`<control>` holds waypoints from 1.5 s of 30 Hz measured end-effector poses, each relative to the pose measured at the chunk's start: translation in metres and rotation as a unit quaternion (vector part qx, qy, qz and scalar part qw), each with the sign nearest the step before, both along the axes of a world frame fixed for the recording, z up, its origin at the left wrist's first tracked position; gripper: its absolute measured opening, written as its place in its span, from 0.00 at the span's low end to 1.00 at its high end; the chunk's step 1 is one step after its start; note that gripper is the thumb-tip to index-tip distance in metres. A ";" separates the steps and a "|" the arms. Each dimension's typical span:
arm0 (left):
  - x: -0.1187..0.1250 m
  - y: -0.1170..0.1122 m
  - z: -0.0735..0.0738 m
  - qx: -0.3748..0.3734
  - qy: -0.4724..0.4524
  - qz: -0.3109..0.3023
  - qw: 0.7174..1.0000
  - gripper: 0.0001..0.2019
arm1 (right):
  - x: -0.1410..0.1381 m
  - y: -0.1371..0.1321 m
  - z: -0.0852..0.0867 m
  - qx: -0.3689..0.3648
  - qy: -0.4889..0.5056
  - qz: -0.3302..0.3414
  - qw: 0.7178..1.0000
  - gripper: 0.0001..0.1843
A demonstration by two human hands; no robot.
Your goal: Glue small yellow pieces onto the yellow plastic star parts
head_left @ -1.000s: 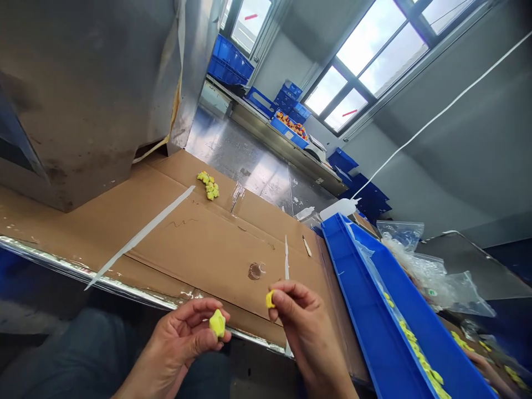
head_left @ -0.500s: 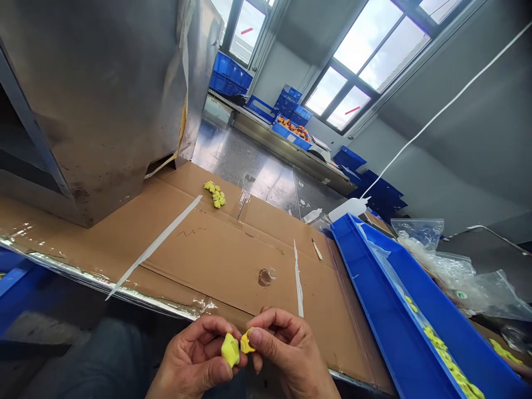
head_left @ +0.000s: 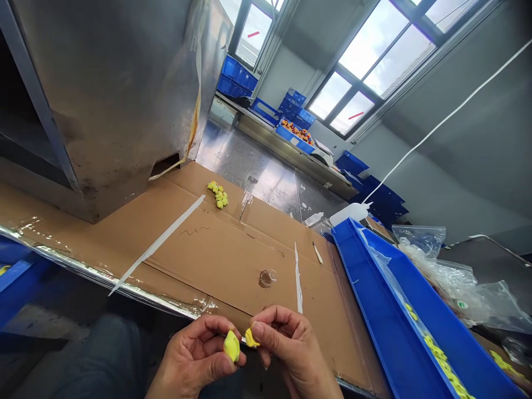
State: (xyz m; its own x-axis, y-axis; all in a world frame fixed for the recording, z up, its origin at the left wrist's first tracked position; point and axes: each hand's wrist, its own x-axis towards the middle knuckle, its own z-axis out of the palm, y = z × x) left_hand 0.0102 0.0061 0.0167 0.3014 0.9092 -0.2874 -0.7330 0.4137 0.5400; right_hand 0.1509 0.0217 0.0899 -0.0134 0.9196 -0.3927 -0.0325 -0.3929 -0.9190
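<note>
My left hand (head_left: 199, 354) pinches a small pale-yellow moulded piece (head_left: 231, 346) between thumb and fingers at the near edge of the table. Close beside it, my right hand (head_left: 286, 346) grips a smaller, deeper-yellow piece (head_left: 251, 337) between thumb and forefinger. A narrow gap separates the two pieces; their exact kind does not show. Beyond the hands, a small clear cup (head_left: 266, 278) stands on the cardboard sheet (head_left: 233, 249). A cluster of similar yellow pieces (head_left: 218, 195) lies at the cardboard's far left.
A blue bin (head_left: 366, 293) at the right holds several yellow pieces along a plastic liner. A metal cabinet (head_left: 116, 100) rises at the left. A thin pale-handled tool (head_left: 317, 253), a white bottle (head_left: 351, 213) and clear plastic bags (head_left: 440, 266) lie around the right side.
The two yellow pieces have moved slightly apart, and the left one has turned a little in the fingers. The camera view has shifted slightly.
</note>
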 end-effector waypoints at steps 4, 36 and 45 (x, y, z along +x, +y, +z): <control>0.000 0.000 -0.001 -0.005 0.003 -0.007 1.000 0.15 | -0.001 0.000 0.007 -0.017 -0.042 0.012 0.999 0.17; 0.001 -0.003 -0.009 0.000 -0.046 -0.022 0.999 0.14 | -0.010 -0.003 0.012 0.090 -0.245 0.126 0.957 0.08; 0.001 -0.004 -0.015 0.005 -0.032 -0.024 0.999 0.15 | -0.011 -0.002 0.018 0.110 -0.289 0.171 0.935 0.06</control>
State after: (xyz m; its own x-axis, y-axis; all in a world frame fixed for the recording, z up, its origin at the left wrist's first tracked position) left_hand 0.0107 0.0017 0.0020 0.3615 0.8961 -0.2577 -0.7460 0.4437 0.4966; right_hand 0.1402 0.0197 0.1081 -0.1658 0.9595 -0.2278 0.5880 -0.0892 -0.8039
